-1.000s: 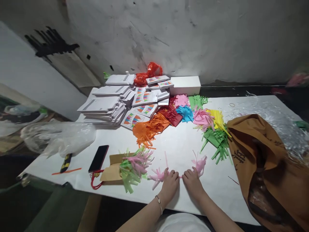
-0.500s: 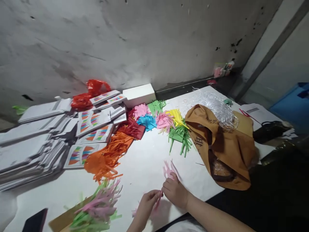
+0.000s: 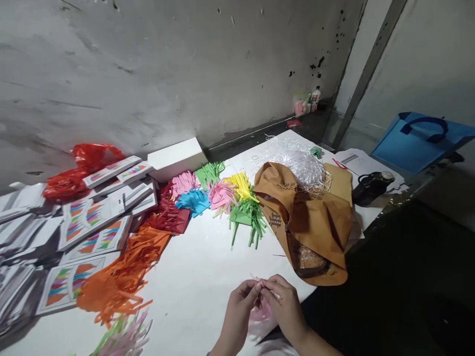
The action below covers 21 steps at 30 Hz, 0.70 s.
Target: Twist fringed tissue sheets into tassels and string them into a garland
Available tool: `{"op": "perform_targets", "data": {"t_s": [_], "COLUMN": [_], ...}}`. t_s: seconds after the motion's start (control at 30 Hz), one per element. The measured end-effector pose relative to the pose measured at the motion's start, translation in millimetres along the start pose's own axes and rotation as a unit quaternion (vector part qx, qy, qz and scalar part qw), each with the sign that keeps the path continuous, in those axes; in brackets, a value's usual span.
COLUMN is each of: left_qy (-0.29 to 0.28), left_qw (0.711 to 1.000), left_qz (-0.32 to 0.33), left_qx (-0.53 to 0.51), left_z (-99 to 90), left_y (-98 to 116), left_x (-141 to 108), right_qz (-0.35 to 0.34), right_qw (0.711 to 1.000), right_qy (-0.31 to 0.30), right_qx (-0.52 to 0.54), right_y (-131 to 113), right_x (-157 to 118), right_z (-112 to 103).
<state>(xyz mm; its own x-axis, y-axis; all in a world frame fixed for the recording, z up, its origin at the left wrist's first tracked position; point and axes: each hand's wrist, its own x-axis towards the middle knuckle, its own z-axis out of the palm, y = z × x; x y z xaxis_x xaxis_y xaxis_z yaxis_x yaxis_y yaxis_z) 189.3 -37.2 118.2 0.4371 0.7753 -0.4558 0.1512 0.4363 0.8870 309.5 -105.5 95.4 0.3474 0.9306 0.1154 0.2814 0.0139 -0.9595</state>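
Near the table's front edge, my left hand (image 3: 240,307) and my right hand (image 3: 284,302) meet, fingertips pinched together on a pink paper tassel (image 3: 261,312). Its strips hang below and between my hands, and a few ends poke out above the fingers. The fingers hide the part that is pinched. Beyond my hands lie fringed paper bundles: green (image 3: 247,217), yellow (image 3: 241,185), pink (image 3: 221,194) and blue (image 3: 193,200). A larger orange fringed heap (image 3: 126,269) is to the left, with a pink and green fringed bundle (image 3: 124,336) at the bottom edge.
Stacks of printed white boxes (image 3: 89,217) fill the left side, near a red plastic bag (image 3: 79,168). A white box (image 3: 177,159) stands by the wall. At right are a brown cloth bag (image 3: 322,222), white string (image 3: 300,163), a dark bottle (image 3: 371,188) and a blue bag (image 3: 415,143).
My view has turned to the right. My hands have drawn together, and the pink strips that stuck up beyond my right hand now hang mostly below and between both hands.
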Motion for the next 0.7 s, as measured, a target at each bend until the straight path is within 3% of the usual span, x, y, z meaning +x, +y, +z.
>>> {"op": "perform_targets", "data": {"t_s": [0.23, 0.4, 0.53, 0.7], "left_qy": [-0.025, -0.050, -0.069, -0.121], "left_qw": [0.988, 0.976, 0.959, 0.913], "left_qz": [0.063, 0.069, 0.077, 0.093], "left_qx": [0.136, 0.200, 0.264, 0.379], "left_z": [32.5, 60.0, 87.6, 128.4], "left_y": [12, 5, -2, -14], "left_x": [17, 34, 59, 104], "right_qz": [0.047, 0.103, 0.146, 0.164], "right_qw": [0.999, 0.994, 0.989, 0.985], "right_qy": [-0.009, -0.013, -0.006, -0.036], "right_qx": [-0.006, -0.023, -0.037, -0.036], "right_y": [22, 42, 62, 74], "right_x": [-3, -12, -30, -49], "right_z": [-40, -57, -71, -79]}}
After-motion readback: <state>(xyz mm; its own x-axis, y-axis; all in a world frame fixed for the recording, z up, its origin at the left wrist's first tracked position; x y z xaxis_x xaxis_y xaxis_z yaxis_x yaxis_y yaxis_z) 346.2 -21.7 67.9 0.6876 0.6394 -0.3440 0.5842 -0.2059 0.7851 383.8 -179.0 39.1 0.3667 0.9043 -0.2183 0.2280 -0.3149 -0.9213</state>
